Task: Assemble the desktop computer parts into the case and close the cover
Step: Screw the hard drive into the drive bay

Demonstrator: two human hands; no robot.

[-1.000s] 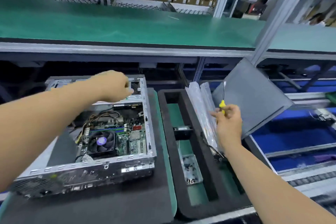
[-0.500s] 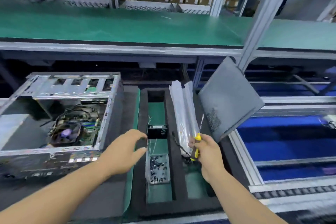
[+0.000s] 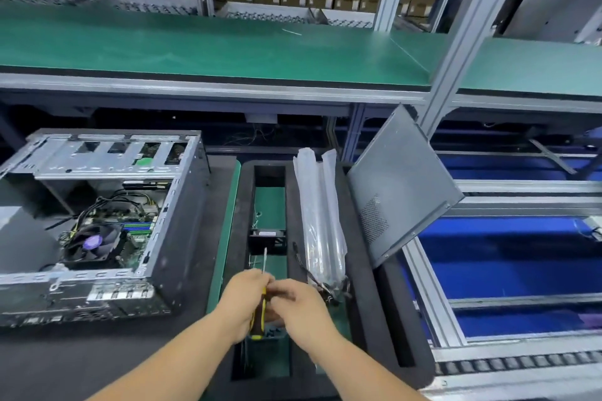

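A: Head view. Both hands over the black foam parts tray (image 3: pixel 365 270). My left hand (image 3: pixel 242 304) and right hand (image 3: pixel 298 309) both grip the yellow-and-black screwdriver (image 3: pixel 259 312).

B: Case?

A: Open grey metal computer case (image 3: pixel 97 221) left on the tabletop; flat grey steel cover panel (image 3: pixel 400 185) leans right. Stiff, thin-edged, probably light; I'd take it by its long edges.

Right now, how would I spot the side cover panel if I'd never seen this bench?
Find the open computer case on the left, then the black foam tray to its right. The side cover panel leans tilted at that tray's right edge, beside the plastic-wrapped bundle. It is the only flat grey sheet, with a perforated vent patch.
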